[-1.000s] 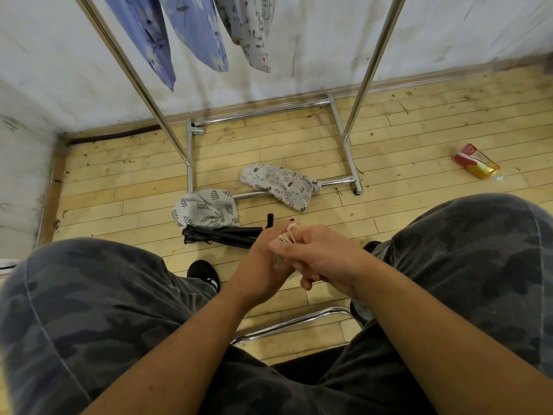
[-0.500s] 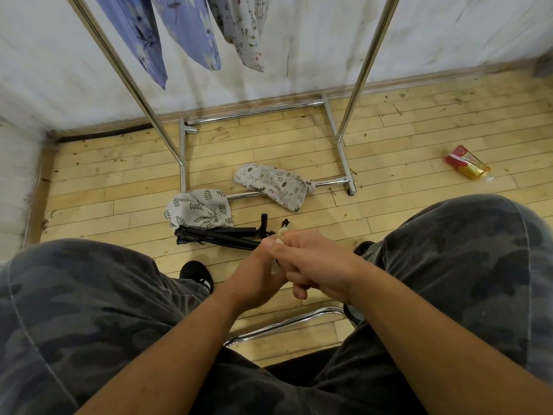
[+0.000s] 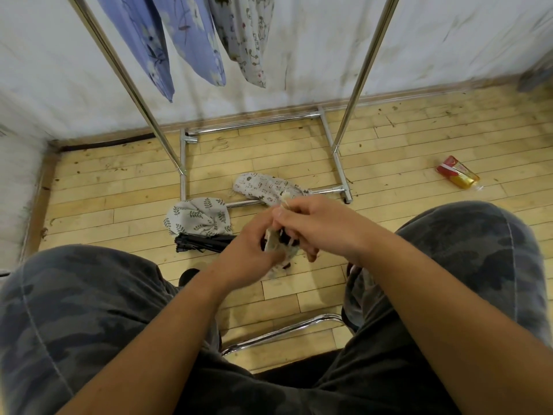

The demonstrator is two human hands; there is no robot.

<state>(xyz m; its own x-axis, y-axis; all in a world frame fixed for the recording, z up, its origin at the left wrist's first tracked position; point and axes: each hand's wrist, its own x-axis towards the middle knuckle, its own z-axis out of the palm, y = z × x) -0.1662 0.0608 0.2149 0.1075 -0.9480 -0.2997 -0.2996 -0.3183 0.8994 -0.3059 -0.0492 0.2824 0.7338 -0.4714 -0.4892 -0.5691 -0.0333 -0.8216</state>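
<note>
Between my knees, my left hand (image 3: pixel 251 250) grips a small pale cloth pouch (image 3: pixel 273 242) with something dark inside it. My right hand (image 3: pixel 317 226) pinches the pouch's pale drawstring (image 3: pixel 284 202), whose ends stick up above my fingers. Both hands are close together, touching over the pouch. Most of the pouch is hidden behind my fingers.
On the wooden floor lie a leaf-print pouch (image 3: pixel 199 217), a patterned pouch (image 3: pixel 266 187), a black folded item (image 3: pixel 200 242) and a red-and-gold packet (image 3: pixel 457 175). A metal clothes rack (image 3: pixel 338 157) stands ahead with blue and patterned cloths (image 3: pixel 191 40) hanging. A chrome chair bar (image 3: pixel 284 330) runs below my legs.
My hands have stayed together on the pouch. The pouch body now shows below my fingers, and the drawstring ends stand higher above my right hand.
</note>
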